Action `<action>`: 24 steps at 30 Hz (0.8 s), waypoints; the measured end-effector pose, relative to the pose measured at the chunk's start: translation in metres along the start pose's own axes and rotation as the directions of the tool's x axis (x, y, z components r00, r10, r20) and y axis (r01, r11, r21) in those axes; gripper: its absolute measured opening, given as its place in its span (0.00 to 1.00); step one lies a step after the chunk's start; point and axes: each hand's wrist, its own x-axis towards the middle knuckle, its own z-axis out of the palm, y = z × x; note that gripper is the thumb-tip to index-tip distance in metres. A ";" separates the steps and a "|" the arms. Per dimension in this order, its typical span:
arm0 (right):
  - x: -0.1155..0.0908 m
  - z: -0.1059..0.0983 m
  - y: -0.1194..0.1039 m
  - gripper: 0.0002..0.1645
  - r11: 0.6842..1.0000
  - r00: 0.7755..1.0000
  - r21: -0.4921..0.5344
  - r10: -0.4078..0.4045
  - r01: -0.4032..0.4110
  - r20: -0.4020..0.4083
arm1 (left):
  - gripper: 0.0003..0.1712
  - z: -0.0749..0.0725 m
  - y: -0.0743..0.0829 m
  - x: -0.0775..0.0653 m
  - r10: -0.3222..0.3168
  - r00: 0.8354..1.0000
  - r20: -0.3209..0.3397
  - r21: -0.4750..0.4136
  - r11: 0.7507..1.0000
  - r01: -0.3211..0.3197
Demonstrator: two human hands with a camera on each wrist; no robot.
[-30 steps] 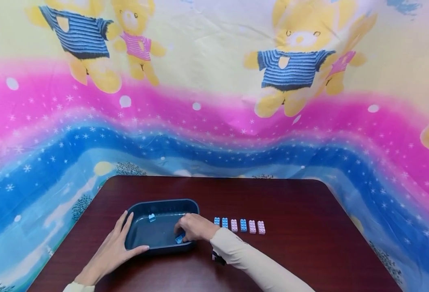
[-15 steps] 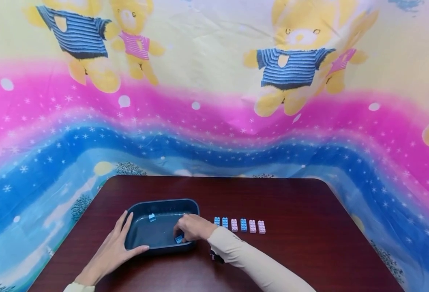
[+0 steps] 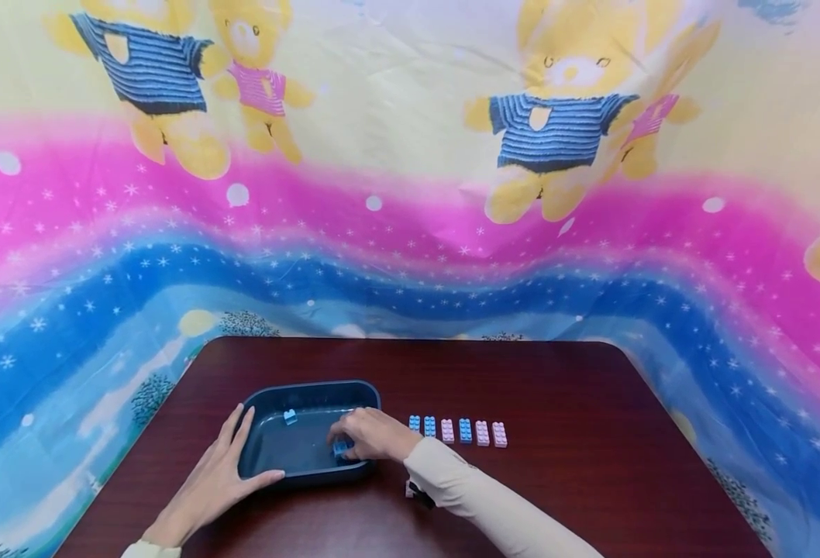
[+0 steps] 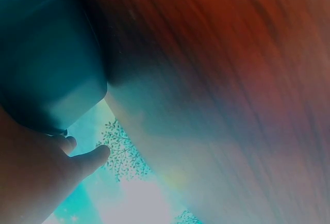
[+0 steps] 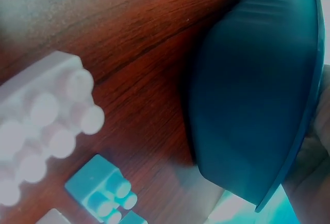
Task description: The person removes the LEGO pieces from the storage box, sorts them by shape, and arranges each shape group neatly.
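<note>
A dark blue-grey tray (image 3: 291, 449) sits on the table's left half. My left hand (image 3: 215, 473) rests on the tray's left end, fingers straight along the side and thumb on the front rim. Inside the right end, my right hand (image 3: 368, 432) has its fingers bent and pinches a blue toy building block (image 3: 341, 448); the hand partly covers it. A smaller light-blue block (image 3: 291, 417) lies near the tray's back wall. In the right wrist view, the tray wall (image 5: 247, 90) hides the fingertips, and only part of the right hand (image 5: 312, 167) shows.
Right of the tray, several blocks stand in a row, among them a blue block (image 3: 465, 431) and a pink block (image 3: 499, 435). My right sleeve (image 3: 480, 496) crosses the front of the table (image 3: 577, 442). A printed cloth (image 3: 410, 256) hangs behind it.
My right fingers have moved slightly left and away from the front wall, and the blue block has shifted with them. The left hand, tray and row have stayed put.
</note>
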 end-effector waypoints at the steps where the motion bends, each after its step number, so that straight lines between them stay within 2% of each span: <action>1: -0.001 0.000 0.000 0.16 1.000 1.000 0.016 -0.003 0.003 -0.008 | 0.73 0.000 0.000 0.000 -0.004 1.000 0.003 0.002 1.000 0.004; 4: -0.004 -0.001 0.000 0.17 0.998 1.000 0.057 0.000 0.002 -0.025 | 0.73 0.000 -0.001 0.001 -0.015 1.000 0.015 0.004 1.000 0.015; 11: -0.008 -0.002 -0.004 0.21 0.990 0.996 0.127 0.063 -0.055 -0.059 | 0.74 -0.001 0.000 0.000 -0.026 0.999 0.019 -0.003 1.000 0.026; 15: -0.012 -0.001 -0.004 0.19 0.984 0.994 0.165 0.084 -0.071 -0.075 | 0.73 -0.001 0.001 0.000 -0.022 1.000 0.018 -0.004 1.000 0.022; 24: -0.023 -0.005 0.001 0.16 0.970 0.991 0.245 0.037 -0.004 -0.130 | 0.73 0.000 0.000 0.001 -0.006 1.000 0.007 0.008 1.000 0.006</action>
